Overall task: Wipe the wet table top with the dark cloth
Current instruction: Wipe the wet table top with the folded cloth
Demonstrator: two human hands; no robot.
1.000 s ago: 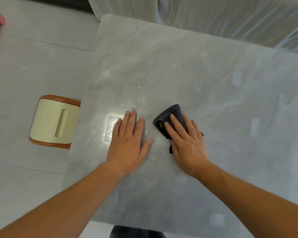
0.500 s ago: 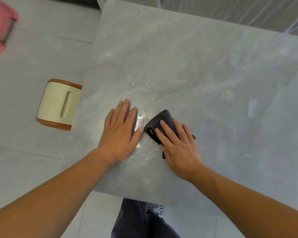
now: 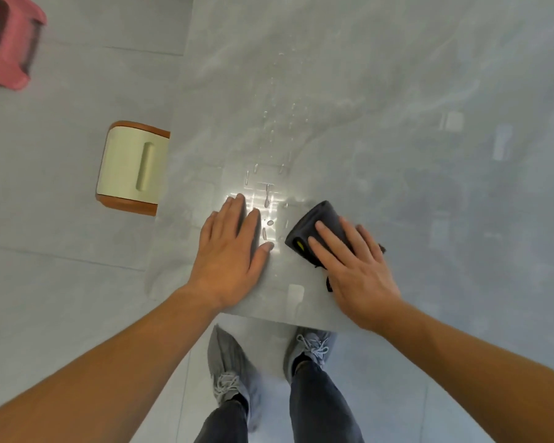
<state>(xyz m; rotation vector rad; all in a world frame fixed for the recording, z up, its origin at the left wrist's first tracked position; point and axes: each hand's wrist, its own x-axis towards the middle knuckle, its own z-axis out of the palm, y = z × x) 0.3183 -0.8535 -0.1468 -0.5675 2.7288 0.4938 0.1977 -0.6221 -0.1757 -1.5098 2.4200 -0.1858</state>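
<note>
Starting at the upper left of the frame, a pink stool [image 3: 8,43] stands on the floor, with a cream stool [image 3: 131,169] at mid-left beside the table top [image 3: 429,155]. Near centre, the left hand [image 3: 229,255] lies flat, fingers straight, by water drops [image 3: 267,199]. Right of it, the right hand [image 3: 355,270] presses the dark cloth [image 3: 311,225] with straight fingers.

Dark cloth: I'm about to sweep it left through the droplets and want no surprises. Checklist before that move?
1. Right hand flat on the dark cloth: ok.
2. Dark cloth lying on the table top: ok.
3. Water droplets within the sweep, just left of the cloth: ok.
4. Left hand out of the path: not ok, its thumb lies beside those droplets.
5. Cloth dry enough to soak up: cannot tell.
</note>
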